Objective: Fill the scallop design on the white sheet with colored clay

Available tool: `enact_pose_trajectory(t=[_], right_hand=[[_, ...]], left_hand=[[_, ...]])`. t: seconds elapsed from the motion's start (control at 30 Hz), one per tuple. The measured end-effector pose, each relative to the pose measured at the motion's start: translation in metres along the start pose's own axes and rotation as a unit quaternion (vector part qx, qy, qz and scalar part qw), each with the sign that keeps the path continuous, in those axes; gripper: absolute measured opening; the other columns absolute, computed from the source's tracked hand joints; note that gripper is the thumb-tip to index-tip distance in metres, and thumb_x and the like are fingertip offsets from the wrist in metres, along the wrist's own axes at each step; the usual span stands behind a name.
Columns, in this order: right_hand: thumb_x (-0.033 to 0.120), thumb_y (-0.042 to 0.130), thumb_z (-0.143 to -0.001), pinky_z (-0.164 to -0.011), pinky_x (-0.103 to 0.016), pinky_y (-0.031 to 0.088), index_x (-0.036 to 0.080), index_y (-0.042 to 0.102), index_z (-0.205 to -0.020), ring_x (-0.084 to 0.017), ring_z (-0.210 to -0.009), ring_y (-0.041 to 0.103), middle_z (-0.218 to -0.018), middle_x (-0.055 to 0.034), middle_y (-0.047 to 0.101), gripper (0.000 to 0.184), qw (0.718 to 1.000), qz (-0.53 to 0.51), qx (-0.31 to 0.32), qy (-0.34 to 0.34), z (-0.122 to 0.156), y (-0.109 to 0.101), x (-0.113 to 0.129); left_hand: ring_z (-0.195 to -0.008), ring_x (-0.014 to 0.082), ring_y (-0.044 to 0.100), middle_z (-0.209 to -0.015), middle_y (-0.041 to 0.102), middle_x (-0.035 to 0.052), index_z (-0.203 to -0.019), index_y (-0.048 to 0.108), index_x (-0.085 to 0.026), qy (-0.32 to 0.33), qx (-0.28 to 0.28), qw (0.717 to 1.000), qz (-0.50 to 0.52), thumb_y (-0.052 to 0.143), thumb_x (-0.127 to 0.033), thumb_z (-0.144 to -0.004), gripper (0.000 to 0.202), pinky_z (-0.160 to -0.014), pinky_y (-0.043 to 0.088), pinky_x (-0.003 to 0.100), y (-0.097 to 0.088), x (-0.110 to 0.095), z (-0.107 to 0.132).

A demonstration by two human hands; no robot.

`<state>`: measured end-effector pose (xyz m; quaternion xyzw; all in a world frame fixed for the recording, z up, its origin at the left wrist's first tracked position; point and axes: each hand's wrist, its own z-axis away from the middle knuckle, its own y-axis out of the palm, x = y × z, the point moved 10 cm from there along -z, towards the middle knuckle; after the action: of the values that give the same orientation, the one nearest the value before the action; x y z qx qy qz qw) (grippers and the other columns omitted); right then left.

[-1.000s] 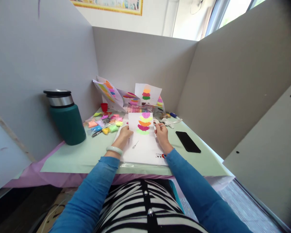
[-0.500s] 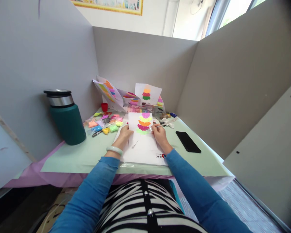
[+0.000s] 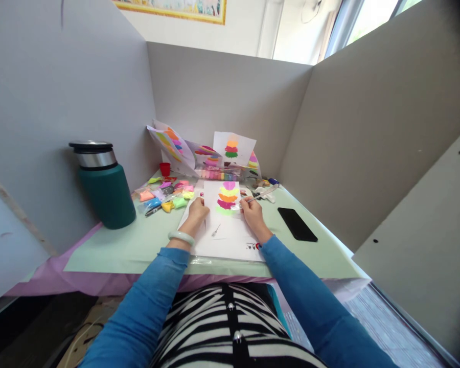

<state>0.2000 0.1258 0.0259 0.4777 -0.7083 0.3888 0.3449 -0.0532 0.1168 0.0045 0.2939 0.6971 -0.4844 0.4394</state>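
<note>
Card (image 3: 220, 212) slightly lower than before

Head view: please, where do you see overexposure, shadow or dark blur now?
Head view: the window is nearly white; same view: a soft shadow lies on the left partition beside the teal bottle, and the upper right corner is dark and blurred.

- It seems to be an indoor craft booth (image 3: 230, 87).
- Grey panels (image 3: 368, 112) enclose the table (image 3: 111, 255).
- On it are colourful packets (image 3: 179, 203) and brightly patterned sheets (image 3: 237, 138).
- Above the panels, a window (image 3: 371, 20) shows.
</note>
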Motion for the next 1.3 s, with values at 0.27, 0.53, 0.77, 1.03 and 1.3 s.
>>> enact_pose_trajectory(t=[0.27, 0.53, 0.77, 1.03, 1.3], right_hand=[[0.040, 0.050, -0.081, -0.064, -0.025, 0.043, 0.021, 0.056, -0.077, -0.016, -0.060, 0.059, -0.057, 0.0030, 0.058, 0.021, 0.996, 0.040, 0.064, -0.037, 0.004, 0.017, 0.006], [0.033, 0.046, -0.083, -0.065, -0.025, 0.040, 0.020, 0.058, -0.077, -0.017, -0.066, 0.060, -0.060, 0.0006, 0.061, 0.019, 0.991, 0.123, 0.059, 0.006, 0.005, 0.016, 0.003], [0.031, 0.046, -0.084, -0.065, -0.025, 0.039, 0.020, 0.063, -0.083, -0.019, -0.069, 0.060, -0.061, -0.0012, 0.063, 0.020, 0.982, 0.181, 0.041, 0.023, 0.004, 0.010, 0.001], [0.029, 0.046, -0.086, -0.067, -0.025, 0.040, 0.019, 0.064, -0.082, -0.019, -0.072, 0.061, -0.066, -0.0030, 0.066, 0.020, 0.974, 0.213, 0.070, 0.011, 0.006, 0.018, 0.005], [0.028, 0.046, -0.087, -0.066, -0.026, 0.038, 0.018, 0.065, -0.089, -0.021, -0.078, 0.062, -0.082, -0.0081, 0.070, 0.022, 0.954, 0.292, 0.074, 0.009, 0.004, 0.023, 0.001]], left_hand=[[-0.085, 0.0224, 0.063, -0.088, 0.068, 0.0068, -0.097, 0.058, -0.018, 0.029, 0.003, 0.984, -0.175, 0.058, -0.005, -0.062, 0.038, -0.068, 0.040, 0.027, -0.004, -0.014, 0.006], [-0.092, 0.0240, 0.064, -0.097, 0.070, 0.0092, -0.103, 0.061, -0.018, 0.031, 0.007, 0.978, -0.208, 0.060, -0.009, -0.065, 0.039, -0.071, 0.041, 0.027, -0.003, -0.019, 0.011], [-0.088, 0.0223, 0.063, -0.092, 0.069, 0.0073, -0.090, 0.063, -0.019, 0.040, -0.001, 0.973, -0.227, 0.059, -0.009, -0.063, 0.030, -0.067, 0.040, 0.026, -0.004, -0.019, 0.010], [-0.082, 0.0214, 0.062, -0.086, 0.068, 0.0063, -0.087, 0.064, -0.018, 0.043, 0.007, 0.974, -0.221, 0.057, -0.008, -0.063, 0.027, -0.064, 0.038, 0.026, -0.002, -0.020, 0.012], [-0.084, 0.0214, 0.062, -0.088, 0.069, 0.0066, -0.089, 0.064, -0.018, 0.045, 0.009, 0.974, -0.223, 0.058, -0.008, -0.064, 0.028, -0.067, 0.039, 0.026, -0.001, -0.019, 0.011]])
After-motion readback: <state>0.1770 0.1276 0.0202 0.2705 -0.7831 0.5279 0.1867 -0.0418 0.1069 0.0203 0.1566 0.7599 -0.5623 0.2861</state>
